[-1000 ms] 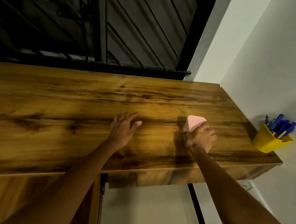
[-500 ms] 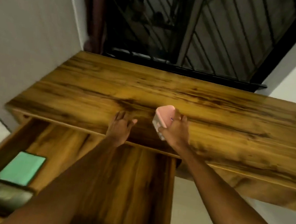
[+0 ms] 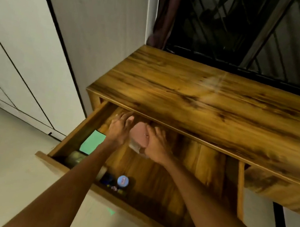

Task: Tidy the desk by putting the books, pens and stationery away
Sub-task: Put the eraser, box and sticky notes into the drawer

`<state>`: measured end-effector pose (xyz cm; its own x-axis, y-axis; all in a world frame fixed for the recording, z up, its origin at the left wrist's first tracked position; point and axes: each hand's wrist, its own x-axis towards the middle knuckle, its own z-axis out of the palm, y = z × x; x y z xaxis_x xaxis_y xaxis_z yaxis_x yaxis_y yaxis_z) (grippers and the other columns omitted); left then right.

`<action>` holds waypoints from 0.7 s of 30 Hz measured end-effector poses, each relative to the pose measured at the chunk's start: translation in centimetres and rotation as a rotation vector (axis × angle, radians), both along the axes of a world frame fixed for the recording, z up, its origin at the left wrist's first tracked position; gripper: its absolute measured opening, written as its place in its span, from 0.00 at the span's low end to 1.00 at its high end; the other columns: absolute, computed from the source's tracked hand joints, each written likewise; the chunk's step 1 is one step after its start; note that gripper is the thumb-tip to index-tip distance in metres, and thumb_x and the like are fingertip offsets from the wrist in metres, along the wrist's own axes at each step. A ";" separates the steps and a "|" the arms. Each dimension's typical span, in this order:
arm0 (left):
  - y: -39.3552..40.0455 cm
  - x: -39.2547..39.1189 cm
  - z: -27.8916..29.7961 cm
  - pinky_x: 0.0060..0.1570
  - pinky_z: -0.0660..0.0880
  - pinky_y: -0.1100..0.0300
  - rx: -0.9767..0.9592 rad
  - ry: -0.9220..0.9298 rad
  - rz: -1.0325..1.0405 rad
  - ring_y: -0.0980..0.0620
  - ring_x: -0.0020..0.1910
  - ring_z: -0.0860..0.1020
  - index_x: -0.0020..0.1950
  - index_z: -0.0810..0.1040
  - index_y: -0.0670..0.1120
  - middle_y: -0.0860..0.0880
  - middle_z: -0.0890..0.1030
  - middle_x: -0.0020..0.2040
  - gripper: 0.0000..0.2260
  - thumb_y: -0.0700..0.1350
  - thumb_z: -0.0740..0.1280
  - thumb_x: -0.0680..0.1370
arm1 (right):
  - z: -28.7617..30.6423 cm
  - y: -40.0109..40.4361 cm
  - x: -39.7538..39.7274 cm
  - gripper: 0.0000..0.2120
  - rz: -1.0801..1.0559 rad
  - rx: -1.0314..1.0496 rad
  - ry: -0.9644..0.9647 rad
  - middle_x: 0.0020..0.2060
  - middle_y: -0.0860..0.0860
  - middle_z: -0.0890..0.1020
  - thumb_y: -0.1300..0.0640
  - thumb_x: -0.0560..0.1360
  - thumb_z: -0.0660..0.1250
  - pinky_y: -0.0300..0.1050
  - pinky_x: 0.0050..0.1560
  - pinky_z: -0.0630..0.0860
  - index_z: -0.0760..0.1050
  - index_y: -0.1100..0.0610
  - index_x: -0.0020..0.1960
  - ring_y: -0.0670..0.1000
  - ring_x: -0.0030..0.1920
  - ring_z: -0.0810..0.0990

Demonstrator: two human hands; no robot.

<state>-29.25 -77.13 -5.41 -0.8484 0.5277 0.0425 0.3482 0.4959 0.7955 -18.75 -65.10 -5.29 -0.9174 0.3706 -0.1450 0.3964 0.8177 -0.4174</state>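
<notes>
Drawer [image 3: 239,189] is open with a green pad [image 3: 92,141] and bits along its front edge. Right hand [image 3: 155,144] is wrapped around the pink block [image 3: 139,137], lowering it in; left hand [image 3: 119,129] is spread loose beside it, touching. Bench [image 3: 215,101] top looks bare, so I'd guess nearly finished.

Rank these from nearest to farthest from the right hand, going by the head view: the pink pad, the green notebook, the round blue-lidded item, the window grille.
1. Pink pad: held in the right hand, over the open drawer.
2. Round blue-lidded item: at the drawer's front.
3. Green notebook: on the drawer's left side.
4. Window grille: behind the desk.

Items 2 and 3 are close to call.
</notes>
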 end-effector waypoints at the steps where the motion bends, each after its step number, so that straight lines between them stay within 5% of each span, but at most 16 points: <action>1: -0.7 -0.2 -0.3 0.71 0.61 0.45 0.003 -0.012 0.003 0.42 0.71 0.64 0.72 0.67 0.50 0.43 0.68 0.72 0.20 0.55 0.51 0.82 | -0.6 -0.6 0.0 0.43 0.028 -0.010 -0.040 0.70 0.54 0.62 0.50 0.68 0.73 0.56 0.67 0.65 0.52 0.49 0.75 0.60 0.70 0.60; 7: -3.0 -0.3 -1.6 0.69 0.61 0.48 -0.013 -0.062 -0.025 0.43 0.71 0.63 0.71 0.67 0.52 0.44 0.66 0.72 0.19 0.55 0.51 0.82 | -3.8 -3.4 1.2 0.26 0.128 -0.167 -0.105 0.77 0.57 0.48 0.59 0.82 0.52 0.53 0.77 0.47 0.47 0.56 0.78 0.57 0.77 0.45; 12: -3.8 0.5 -1.7 0.70 0.57 0.45 -0.036 -0.066 -0.063 0.44 0.75 0.56 0.73 0.65 0.53 0.46 0.62 0.75 0.19 0.54 0.51 0.82 | -4.3 -5.5 -0.9 0.46 0.122 -0.052 -0.091 0.73 0.57 0.58 0.51 0.69 0.74 0.58 0.69 0.63 0.48 0.49 0.77 0.63 0.72 0.56; 21: -5.1 1.7 -1.8 0.70 0.62 0.41 -0.045 -0.094 -0.106 0.44 0.73 0.61 0.71 0.67 0.53 0.46 0.65 0.73 0.21 0.58 0.52 0.81 | -2.9 -6.8 -0.7 0.49 0.147 -0.169 -0.112 0.75 0.54 0.54 0.55 0.68 0.75 0.58 0.71 0.60 0.46 0.51 0.78 0.61 0.75 0.50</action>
<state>-27.59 -82.22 -7.23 -0.7869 0.6141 -0.0601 0.3258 0.4962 0.8048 -19.49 -71.94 -8.20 -0.9342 0.1963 -0.2978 0.3301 0.7921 -0.5134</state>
